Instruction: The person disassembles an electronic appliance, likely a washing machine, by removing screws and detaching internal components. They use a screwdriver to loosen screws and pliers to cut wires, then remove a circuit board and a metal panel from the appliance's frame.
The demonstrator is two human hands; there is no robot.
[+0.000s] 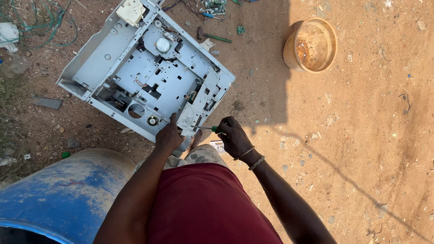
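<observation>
1. A gutted white sheet-metal appliance chassis (135,68) lay open side up on bare sandy ground, filling the upper left of the frame and turned corner-down toward the person. Its interior was flat stamped panels with punched holes, brackets, thin wires and a round white disc; a cream plastic box sat on its upper edge.
2. Left hand (168,135) was pressed on the chassis's near rim at lower centre, fingers curled over the edge. What lay under the palm was hidden.
3. Right hand (234,135) was clenched round a green-handled screwdriver (205,128); its thin shaft pointed left to the near corner of the chassis. The tip's contact point was too small to make out. Two bangles circled the wrist.
4. The person's dark red garment filled the lower centre; a patterned piece of cloth showed just above it, mostly covered.
5. A dusty blue plastic drum (63,194), curved and scuffed, was cut off at the lower left.
6. A round orange-tan bucket (312,44), rust-stained inside, stood at upper right, well apart from the chassis.
7. A green circuit board (214,6) and a second green-handled tool (216,38) lay at the top edge, the board partly cut off.
8. Green cables (49,27) tangled at far upper left.
</observation>
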